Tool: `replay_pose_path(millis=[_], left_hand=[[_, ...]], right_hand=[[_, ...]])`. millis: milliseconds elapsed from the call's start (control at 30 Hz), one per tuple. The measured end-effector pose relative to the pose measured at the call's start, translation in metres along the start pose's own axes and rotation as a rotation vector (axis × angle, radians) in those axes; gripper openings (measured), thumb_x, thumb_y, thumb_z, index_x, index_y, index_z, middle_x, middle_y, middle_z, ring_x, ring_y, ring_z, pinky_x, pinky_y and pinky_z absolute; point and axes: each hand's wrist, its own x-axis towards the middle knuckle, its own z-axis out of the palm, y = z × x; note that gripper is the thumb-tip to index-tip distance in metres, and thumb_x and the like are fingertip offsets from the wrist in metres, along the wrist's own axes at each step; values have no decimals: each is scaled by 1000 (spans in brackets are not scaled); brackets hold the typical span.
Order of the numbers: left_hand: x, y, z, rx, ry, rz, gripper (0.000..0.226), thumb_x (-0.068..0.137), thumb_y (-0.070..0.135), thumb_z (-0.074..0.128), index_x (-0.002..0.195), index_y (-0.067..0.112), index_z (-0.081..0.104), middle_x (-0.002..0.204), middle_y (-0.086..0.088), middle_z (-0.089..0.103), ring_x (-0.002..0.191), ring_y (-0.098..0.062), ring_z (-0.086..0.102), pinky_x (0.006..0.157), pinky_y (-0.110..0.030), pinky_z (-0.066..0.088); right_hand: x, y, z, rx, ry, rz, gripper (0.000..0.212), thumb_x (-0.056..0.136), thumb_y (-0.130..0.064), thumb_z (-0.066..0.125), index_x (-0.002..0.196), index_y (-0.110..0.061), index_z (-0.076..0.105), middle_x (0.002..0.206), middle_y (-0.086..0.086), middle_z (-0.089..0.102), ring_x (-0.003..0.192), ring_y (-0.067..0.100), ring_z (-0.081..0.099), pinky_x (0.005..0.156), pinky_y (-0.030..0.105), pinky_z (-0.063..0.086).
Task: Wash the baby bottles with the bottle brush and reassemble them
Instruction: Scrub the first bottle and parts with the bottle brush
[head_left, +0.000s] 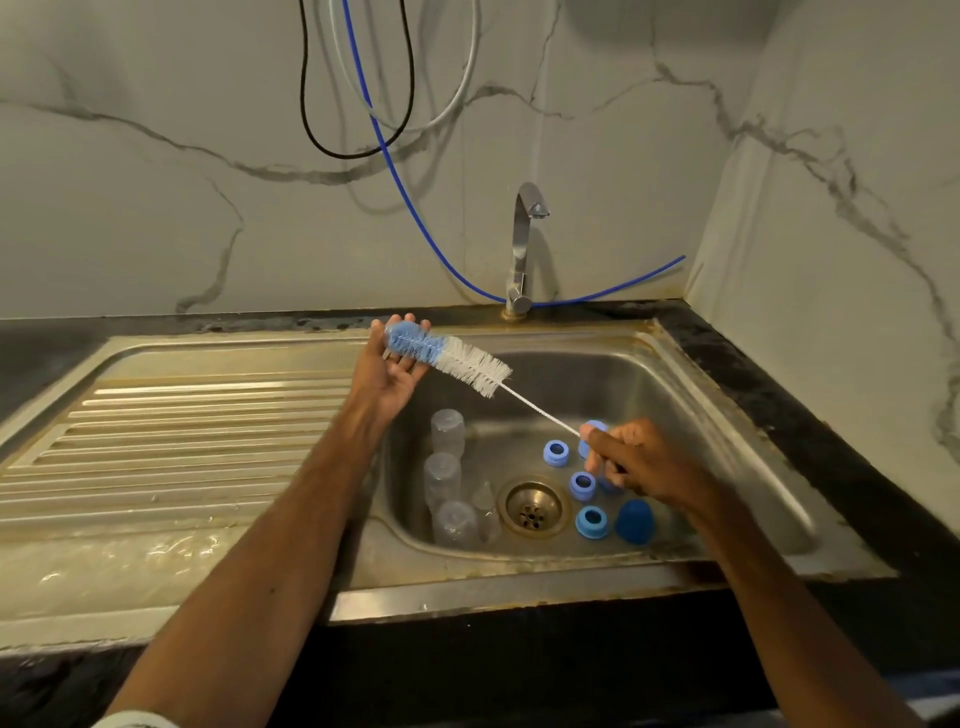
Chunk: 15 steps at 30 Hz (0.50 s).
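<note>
A bottle brush (457, 361) with blue and white bristles and a thin white stem is held over the steel sink (717, 405). My right hand (636, 462) grips its handle end above the basin. My left hand (392, 364) is open, palm up, with the blue bristle tip lying across its fingers. Three clear baby bottles (447, 478) lie at the basin's left side, a clear teat (485, 501) beside them. Several blue screw rings (591, 521) and a dark blue cap (635, 521) sit right of the drain (532, 508).
A chrome tap (524, 244) stands behind the basin, no water running. A ribbed, wet draining board (171, 441) stretches left. Black, white and blue cables (395, 171) hang on the marble wall. A dark counter (810, 415) edges the sink on the right.
</note>
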Motion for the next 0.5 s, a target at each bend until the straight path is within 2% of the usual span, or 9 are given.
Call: replay_pose_path(millis=[33,100,200,300,367,433,500], left_hand=[[1,-1,-1,11,14,19,46,106,36,52,145,13,50,136,-10,65,116,-26,70,100,-48,56],[3,-1,-4,14,43,43,47,104,39,54,143,12,52,137,-12,64,117,-27,69,102,-48,55],[3,-1,-5,20,45,55,47,104,40,55,141,12,54,137,-13,64,119,-28,68,102,-49,54],[2,-3,-4,61,17,66,43,104,41,54,138,15,56,135,-8,65,122,-26,66,101,-48,55],[2,-2,-3,91,11,86,36,103,40,55,131,17,59,129,-5,68,122,-25,66,97,-46,56],[3,-1,-2,110,-10,91,34,103,40,56,129,17,59,126,-4,69,123,-25,66,99,-46,55],[4,-1,-3,126,-17,94,33,104,39,55,128,17,59,126,-5,70,121,-24,67,102,-48,54]], right_hand=[[2,2,0,-15,48,-56,36,92,-42,70,77,-9,73,55,3,65,48,13,57,54,28,48],[3,5,-4,6,170,-169,18,82,-30,83,85,-14,75,72,9,73,64,22,69,64,32,57],[0,2,-4,-30,269,-277,7,86,-16,79,83,-11,75,75,8,75,69,16,72,69,27,58],[-1,1,-2,-117,278,-292,22,95,-19,69,75,-14,75,60,-5,68,58,5,64,65,23,53],[2,3,-1,-158,241,-232,34,101,-26,60,74,-12,74,48,-10,58,48,3,55,55,18,45],[4,6,-2,-59,133,-136,47,104,-34,52,77,0,69,46,-7,49,45,6,45,51,21,39],[6,8,-2,27,34,-90,61,98,-52,55,84,7,66,53,5,49,50,20,45,50,28,40]])
